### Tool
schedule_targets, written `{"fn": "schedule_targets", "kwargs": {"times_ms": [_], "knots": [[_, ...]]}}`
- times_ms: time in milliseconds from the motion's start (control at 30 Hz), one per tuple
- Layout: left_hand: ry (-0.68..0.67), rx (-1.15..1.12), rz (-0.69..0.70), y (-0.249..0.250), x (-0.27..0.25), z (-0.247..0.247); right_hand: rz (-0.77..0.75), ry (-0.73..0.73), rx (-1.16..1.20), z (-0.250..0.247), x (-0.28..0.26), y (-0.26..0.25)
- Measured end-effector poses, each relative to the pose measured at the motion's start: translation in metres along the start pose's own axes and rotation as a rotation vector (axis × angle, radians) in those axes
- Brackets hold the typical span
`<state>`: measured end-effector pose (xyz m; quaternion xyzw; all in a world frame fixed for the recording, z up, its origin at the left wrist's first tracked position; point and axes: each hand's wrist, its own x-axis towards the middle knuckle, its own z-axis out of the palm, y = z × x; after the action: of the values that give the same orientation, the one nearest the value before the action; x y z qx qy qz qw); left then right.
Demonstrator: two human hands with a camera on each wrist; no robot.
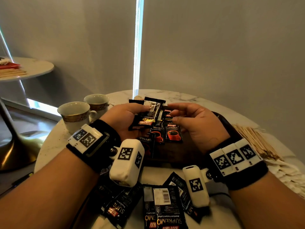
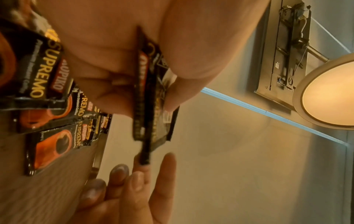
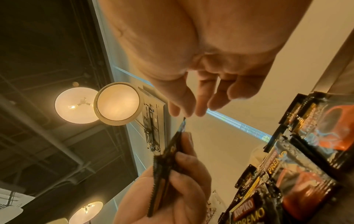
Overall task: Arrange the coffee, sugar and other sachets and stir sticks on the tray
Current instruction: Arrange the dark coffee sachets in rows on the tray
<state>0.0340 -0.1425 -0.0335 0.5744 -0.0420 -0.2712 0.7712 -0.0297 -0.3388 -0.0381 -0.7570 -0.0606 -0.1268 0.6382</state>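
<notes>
**Left hand holds coffee sachets over the tray**

The left hand [image 1: 123, 119] pinches a small stack of coffee sachets [image 1: 146, 113] above the dark tray [image 1: 231, 128]. The right hand [image 1: 194, 123], fingers loosely extended, holds nothing beside them. 3 sachets [image 1: 174, 134] lie on the tray; stir sticks [image 1: 257, 142] lie right.

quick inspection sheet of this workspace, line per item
surface: round marble table.
job's things: dark tray with coffee sachets laid in a row; loose sachets on the near table edge; stir sticks piled right of the tray.
clutter: two cups at the left.
grips: left hand holds a small stack of sachets; right hand open, fingertips at the stack's edge.
cables: nothing seen.
surroundings: grey wall, bright window strip, second round table at far left.
</notes>
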Motion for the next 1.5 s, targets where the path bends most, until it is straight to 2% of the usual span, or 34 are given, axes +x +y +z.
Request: {"fn": "schedule_targets", "kwargs": {"times_ms": [200, 500, 600, 733, 800, 967, 1067, 1233, 1500], "knots": [[-0.023, 0.06, 0.04, -0.01, 0.002, 0.007, -0.008, -0.013, -0.074, -0.002, -0.001, 0.002], [-0.04, 0.094, -0.015, -0.011, -0.001, 0.01, -0.036, 0.032, -0.168, -0.004, -0.004, 0.003], [-0.059, 0.043, -0.031, -0.01, -0.001, 0.013, -0.058, 0.084, -0.087, -0.004, -0.004, 0.003], [-0.023, 0.018, -0.004, -0.008, 0.001, 0.008, 0.064, 0.278, 0.087, -0.013, 0.009, 0.016], [0.007, -0.013, 0.029, -0.006, 0.001, 0.006, 0.141, 0.331, 0.142, -0.019, 0.015, 0.026], [0.041, -0.127, 0.071, -0.002, -0.001, 0.004, 0.436, 0.287, 0.109, -0.028, 0.017, 0.044], [0.043, -0.145, 0.08, -0.001, -0.002, 0.004, 0.541, 0.264, 0.099, -0.026, 0.016, 0.045], [0.063, -0.14, 0.097, -0.002, -0.002, 0.004, 0.609, 0.238, 0.035, -0.027, 0.013, 0.044], [0.074, -0.14, 0.087, -0.001, -0.002, 0.003, 0.637, 0.197, -0.086, -0.028, 0.014, 0.042]]}}
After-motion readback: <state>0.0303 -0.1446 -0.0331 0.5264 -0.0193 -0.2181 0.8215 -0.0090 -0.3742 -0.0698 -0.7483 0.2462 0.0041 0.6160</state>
